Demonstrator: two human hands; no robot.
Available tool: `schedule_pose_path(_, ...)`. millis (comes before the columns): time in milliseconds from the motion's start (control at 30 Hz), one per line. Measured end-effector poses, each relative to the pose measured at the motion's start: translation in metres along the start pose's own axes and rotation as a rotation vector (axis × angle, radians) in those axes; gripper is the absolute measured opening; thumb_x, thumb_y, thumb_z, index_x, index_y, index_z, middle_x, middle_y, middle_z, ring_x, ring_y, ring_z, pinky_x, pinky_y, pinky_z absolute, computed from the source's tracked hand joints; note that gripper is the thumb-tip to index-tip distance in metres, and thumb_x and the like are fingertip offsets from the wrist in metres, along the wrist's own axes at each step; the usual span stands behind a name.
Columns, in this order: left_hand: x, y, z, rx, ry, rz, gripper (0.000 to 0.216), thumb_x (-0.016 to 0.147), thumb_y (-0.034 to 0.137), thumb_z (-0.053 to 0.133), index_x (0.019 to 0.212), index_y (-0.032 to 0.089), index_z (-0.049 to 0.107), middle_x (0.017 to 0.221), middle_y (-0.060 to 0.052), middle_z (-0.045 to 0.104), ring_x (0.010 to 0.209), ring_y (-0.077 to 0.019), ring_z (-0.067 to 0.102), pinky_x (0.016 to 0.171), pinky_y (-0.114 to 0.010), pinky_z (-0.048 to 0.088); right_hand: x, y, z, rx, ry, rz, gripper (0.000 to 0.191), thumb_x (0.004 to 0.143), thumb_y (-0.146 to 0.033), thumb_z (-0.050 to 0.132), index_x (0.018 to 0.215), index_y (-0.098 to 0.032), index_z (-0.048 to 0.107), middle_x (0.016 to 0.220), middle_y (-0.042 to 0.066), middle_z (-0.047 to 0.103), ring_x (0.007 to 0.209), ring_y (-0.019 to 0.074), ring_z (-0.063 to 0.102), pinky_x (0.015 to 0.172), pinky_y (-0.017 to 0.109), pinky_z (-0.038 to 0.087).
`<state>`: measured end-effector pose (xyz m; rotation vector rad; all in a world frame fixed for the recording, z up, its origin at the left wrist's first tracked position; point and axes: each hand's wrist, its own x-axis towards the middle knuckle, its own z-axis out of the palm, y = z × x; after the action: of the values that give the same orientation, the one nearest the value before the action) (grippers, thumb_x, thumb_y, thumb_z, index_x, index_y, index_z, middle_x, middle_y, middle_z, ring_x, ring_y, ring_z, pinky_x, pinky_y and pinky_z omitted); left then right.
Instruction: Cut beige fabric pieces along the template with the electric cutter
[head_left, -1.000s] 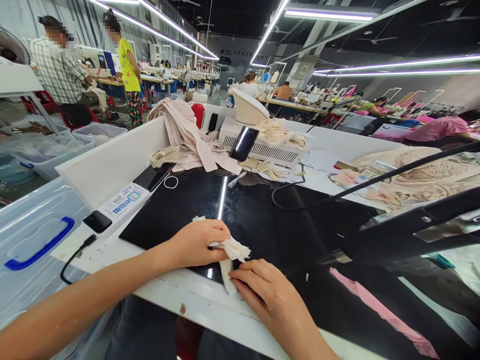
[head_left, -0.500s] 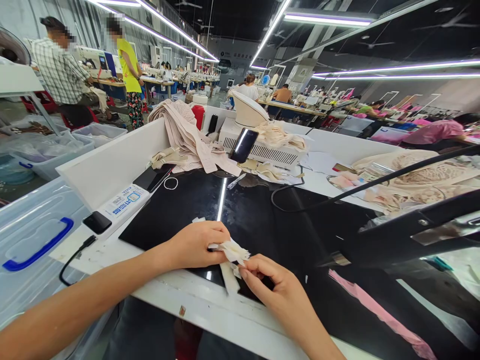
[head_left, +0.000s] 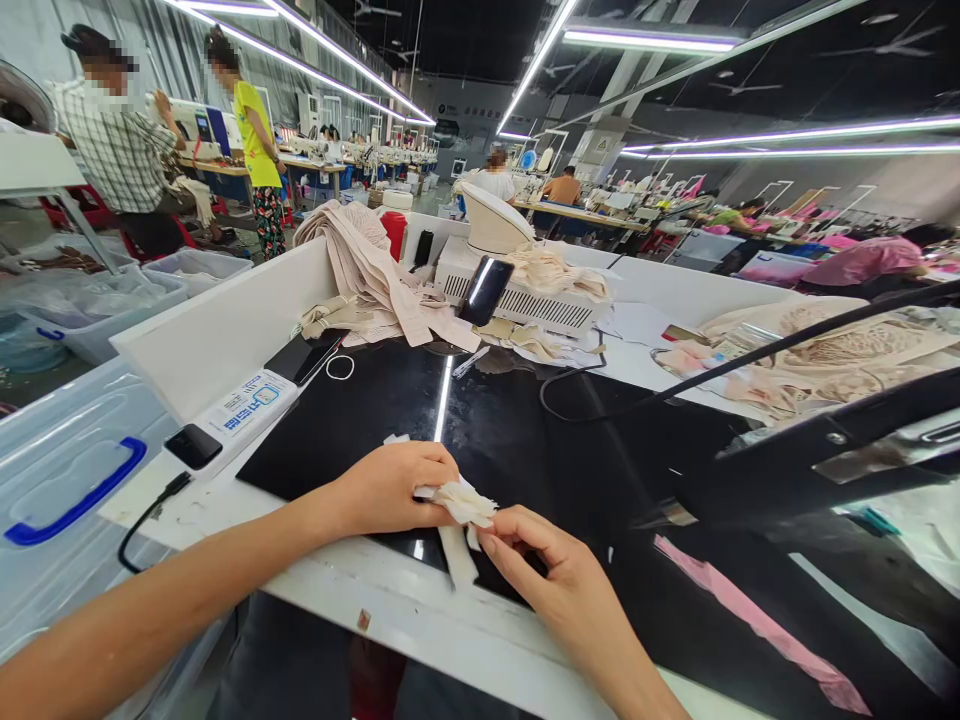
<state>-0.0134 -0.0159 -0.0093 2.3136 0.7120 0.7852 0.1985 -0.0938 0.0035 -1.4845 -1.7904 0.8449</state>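
My left hand is closed around a bunch of cream fabric strips, whose layered ends stick out toward the right. At that end, my right hand pinches the edge of the bunch between thumb and forefinger. One pale strip hangs down below the bunch, over the front edge of the black work surface. A bit of white material shows behind my left hand. How many layers the bunch has is hidden by my fingers.
Beige fabric pieces lie heaped at the back left, near a phone propped upright. A black cable crosses the right side, above a pink strip. A power bank sits on the left edge.
Both hands keep nearly the same place, while the fabric ends have shifted slightly between the fingers. In the background, the person in the checked shirt has raised a hand.
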Motion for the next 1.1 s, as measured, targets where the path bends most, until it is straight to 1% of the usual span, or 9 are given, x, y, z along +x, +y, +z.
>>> schedule_pose_path(100, -0.001, -0.001, 0.001, 0.001, 0.008, -0.004, 0.008, 0.086, 0.024, 0.069, 0.092, 0.019, 0.073, 0.102, -0.002, 0.070, 0.090, -0.0155, 0.067, 0.083, -0.024, 0.049, -0.003, 0.001, -0.002, -0.014, -0.021, -0.030, 0.016, 0.086, -0.035, 0.063, 0.082, -0.023, 0.071, 0.072, 0.000, 0.065, 0.066, 0.0163, 0.060, 0.063, 0.026, 0.051)
schedule_pose_path(200, -0.001, -0.002, 0.002, 0.000, 0.011, -0.005, 0.010, 0.087, 0.023, 0.069, 0.094, 0.021, 0.074, 0.104, -0.001, 0.070, 0.093, -0.0158, 0.067, 0.085, -0.024, 0.049, -0.006, 0.004, -0.004, -0.093, -0.096, -0.142, 0.009, 0.085, -0.028, 0.065, 0.088, -0.024, 0.073, 0.082, 0.002, 0.069, 0.072, 0.0175, 0.065, 0.068, 0.027, 0.055)
schedule_pose_path(300, -0.001, -0.003, 0.003, 0.005, 0.015, -0.012, 0.011, 0.086, 0.021, 0.068, 0.095, 0.022, 0.074, 0.105, -0.001, 0.070, 0.094, -0.0160, 0.067, 0.087, -0.024, 0.048, -0.007, 0.008, -0.001, -0.204, -0.107, -0.272, 0.015, 0.086, -0.023, 0.068, 0.099, -0.027, 0.074, 0.093, 0.004, 0.071, 0.083, 0.0192, 0.068, 0.076, 0.029, 0.057)
schedule_pose_path(367, -0.002, -0.003, 0.003, 0.010, 0.018, -0.016, 0.011, 0.086, 0.020, 0.068, 0.095, 0.022, 0.074, 0.106, 0.000, 0.070, 0.095, -0.0157, 0.067, 0.088, -0.024, 0.048, -0.007, 0.011, 0.001, -0.281, -0.089, -0.348, 0.016, 0.089, -0.021, 0.065, 0.099, -0.028, 0.075, 0.094, 0.004, 0.071, 0.086, 0.0198, 0.069, 0.078, 0.031, 0.057)
schedule_pose_path(500, -0.002, -0.003, 0.004, 0.017, 0.022, -0.020, 0.010, 0.087, 0.022, 0.068, 0.095, 0.022, 0.074, 0.105, 0.000, 0.070, 0.094, -0.0154, 0.067, 0.087, -0.023, 0.048, -0.008, 0.011, 0.005, -0.366, -0.070, -0.427, 0.020, 0.095, -0.019, 0.056, 0.100, -0.027, 0.074, 0.091, 0.005, 0.071, 0.082, 0.0196, 0.068, 0.074, 0.033, 0.058)
schedule_pose_path(700, -0.001, -0.001, 0.003, 0.012, 0.020, -0.020, 0.011, 0.087, 0.023, 0.067, 0.097, 0.022, 0.074, 0.105, -0.001, 0.070, 0.093, -0.0158, 0.067, 0.085, -0.024, 0.049, -0.008, 0.006, 0.005, -0.318, -0.055, -0.377, 0.023, 0.095, -0.019, 0.054, 0.095, -0.028, 0.076, 0.088, 0.004, 0.071, 0.077, 0.0186, 0.069, 0.071, 0.030, 0.058)
schedule_pose_path(933, -0.002, 0.000, 0.003, -0.001, 0.016, -0.012, 0.011, 0.086, 0.021, 0.068, 0.095, 0.021, 0.074, 0.104, -0.001, 0.070, 0.093, -0.0158, 0.067, 0.086, -0.024, 0.048, -0.005, 0.006, 0.003, -0.122, -0.074, -0.165, 0.021, 0.094, -0.027, 0.055, 0.086, -0.025, 0.075, 0.082, 0.003, 0.069, 0.072, 0.0171, 0.066, 0.068, 0.026, 0.053)
schedule_pose_path(1033, -0.002, 0.000, 0.003, -0.007, 0.012, -0.009, 0.010, 0.085, 0.020, 0.068, 0.094, 0.020, 0.074, 0.103, -0.001, 0.070, 0.093, -0.0157, 0.067, 0.085, -0.024, 0.048, -0.003, 0.005, 0.001, -0.085, -0.034, -0.111, 0.023, 0.093, -0.033, 0.056, 0.081, -0.023, 0.072, 0.075, 0.002, 0.066, 0.066, 0.0166, 0.062, 0.064, 0.026, 0.050)
schedule_pose_path(1100, -0.001, 0.000, 0.001, -0.013, 0.007, -0.005, 0.008, 0.086, 0.023, 0.070, 0.091, 0.020, 0.074, 0.102, -0.001, 0.070, 0.091, -0.0157, 0.067, 0.084, -0.024, 0.048, -0.002, 0.004, 0.000, -0.073, -0.013, -0.085, 0.024, 0.093, -0.036, 0.056, 0.078, -0.022, 0.070, 0.073, 0.001, 0.064, 0.065, 0.0163, 0.059, 0.062, 0.026, 0.048)
